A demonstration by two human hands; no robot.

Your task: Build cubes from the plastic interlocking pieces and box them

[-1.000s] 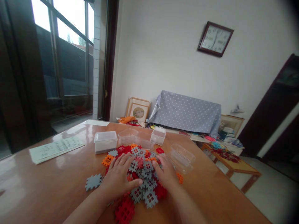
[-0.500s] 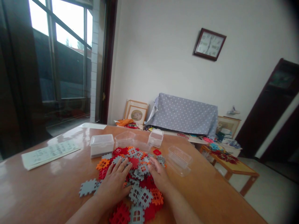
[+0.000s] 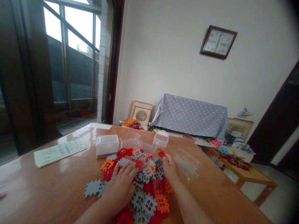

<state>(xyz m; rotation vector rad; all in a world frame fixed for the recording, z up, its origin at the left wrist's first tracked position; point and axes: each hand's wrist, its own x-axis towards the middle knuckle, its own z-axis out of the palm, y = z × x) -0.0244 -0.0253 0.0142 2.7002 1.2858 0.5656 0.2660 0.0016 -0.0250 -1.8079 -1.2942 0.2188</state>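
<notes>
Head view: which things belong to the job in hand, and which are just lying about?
Job: toothed pieces, under the left hand and near the right hand; possibly the clear tray.
Lying about: paper sheets, wall clock, polka-dot cloth, framed picture.

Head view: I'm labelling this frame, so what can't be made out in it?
All in the head view:
Left hand: hides part of the pile.
Right hand: whether it grips anything is too blurred to tell.
Lowest gray piece: cut off by the bottom edge.
Paper: writing too small and blurred.
Polka-dot cloth: hides whatever it covers.
</notes>
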